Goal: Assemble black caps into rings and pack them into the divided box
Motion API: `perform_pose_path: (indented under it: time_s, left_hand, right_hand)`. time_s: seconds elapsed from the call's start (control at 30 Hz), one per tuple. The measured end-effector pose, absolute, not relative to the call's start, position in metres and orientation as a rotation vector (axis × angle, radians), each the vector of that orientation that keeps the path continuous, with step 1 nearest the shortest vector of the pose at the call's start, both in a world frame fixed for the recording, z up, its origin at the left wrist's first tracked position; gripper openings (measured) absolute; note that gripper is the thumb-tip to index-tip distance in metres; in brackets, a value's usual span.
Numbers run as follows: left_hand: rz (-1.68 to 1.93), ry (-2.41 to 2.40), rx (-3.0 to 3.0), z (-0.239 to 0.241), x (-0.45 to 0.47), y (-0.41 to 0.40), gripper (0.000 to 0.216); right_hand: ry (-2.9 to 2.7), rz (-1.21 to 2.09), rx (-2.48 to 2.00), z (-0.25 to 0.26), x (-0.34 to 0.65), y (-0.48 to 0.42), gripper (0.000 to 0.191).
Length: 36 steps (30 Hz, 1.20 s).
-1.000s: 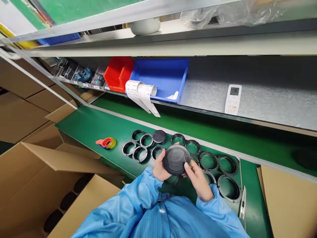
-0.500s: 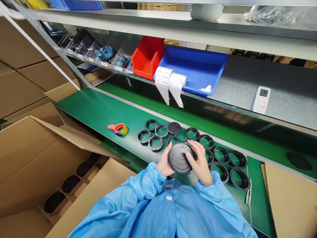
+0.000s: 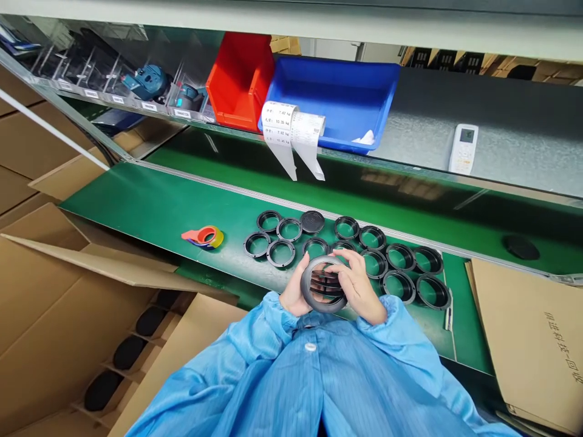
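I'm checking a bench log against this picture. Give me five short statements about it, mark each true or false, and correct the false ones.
1. The left hand holds the round vent while the right hand touches it. True.
2. The vent's face is closed solid. False: open gaps show between its slats.
3. The red bin stands left of the blue tray. True.
4. The white remote lies inside the blue tray. False: it lies on the grey shelf, right of the tray.
5. The tape roll lies left of the black rings. True.
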State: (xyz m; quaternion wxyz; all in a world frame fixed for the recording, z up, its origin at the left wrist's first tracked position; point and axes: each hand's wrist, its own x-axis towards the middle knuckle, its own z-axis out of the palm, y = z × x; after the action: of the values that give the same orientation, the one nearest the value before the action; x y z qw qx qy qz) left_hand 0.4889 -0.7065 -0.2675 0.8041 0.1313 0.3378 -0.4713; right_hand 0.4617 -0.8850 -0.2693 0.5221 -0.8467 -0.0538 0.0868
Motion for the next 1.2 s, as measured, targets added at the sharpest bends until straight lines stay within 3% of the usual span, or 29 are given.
perform_pose_path:
  time_s: [0.4,1.2]
  left_hand:
    - [-0.998,0.711,0.2,-0.27,0.478,-0.721,0.07]
    - [-0.869,0.772,0.212,-0.258,0.474,-0.728,0.057]
  right_hand:
    - [0.063,0.348,-1.867,-0.276,0.457,-0.894,0.055]
    - [0.053,0.317,-1.846,-0.267,0.456,-0.895,0.045]
